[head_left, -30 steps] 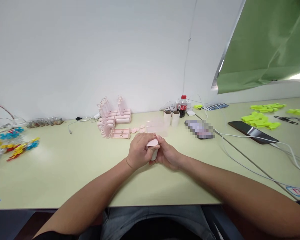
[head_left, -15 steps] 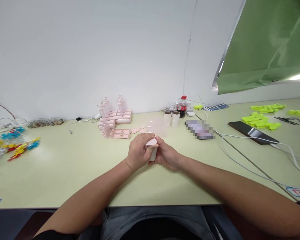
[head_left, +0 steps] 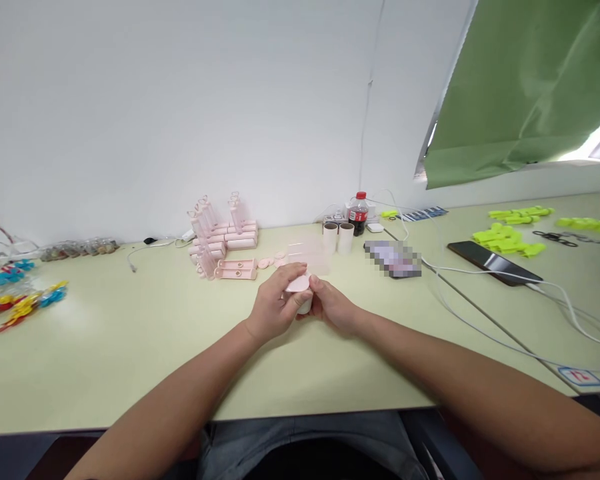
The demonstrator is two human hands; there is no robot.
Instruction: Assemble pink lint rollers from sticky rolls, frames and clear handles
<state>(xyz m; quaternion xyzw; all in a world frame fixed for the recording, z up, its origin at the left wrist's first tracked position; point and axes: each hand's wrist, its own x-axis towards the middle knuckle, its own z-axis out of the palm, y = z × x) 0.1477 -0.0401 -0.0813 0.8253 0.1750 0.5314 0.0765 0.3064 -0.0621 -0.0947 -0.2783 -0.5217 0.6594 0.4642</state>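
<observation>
Between my two hands, above the table's middle, is a white tube point(head_left: 305, 307) with a round pink disc point(head_left: 299, 284) at its top. My left hand point(head_left: 276, 303) grips the disc and tube from the left, its thumb in front. Around the tube's right side curl the fingers of my right hand point(head_left: 331, 306), the thumb up near the disc's edge. Just behind my hands lie small pink discs point(head_left: 267, 263) and a clear pinkish plastic piece point(head_left: 307, 255). Two white tubes point(head_left: 345, 239) stand upright behind my right hand.
Pink cases point(head_left: 241, 239) and an open pink tray point(head_left: 236, 269) sit at the back left. Further right are a cola bottle point(head_left: 358, 217), a phone point(head_left: 393, 259), a dark phone point(head_left: 494, 263), white cables and yellow-green pieces point(head_left: 505, 239). Colourful bagged pieces point(head_left: 25, 303) lie far left.
The view has shifted slightly. The disc shows more of its top face and lies flatter over the tube, while both hands stay wrapped around the tube.
</observation>
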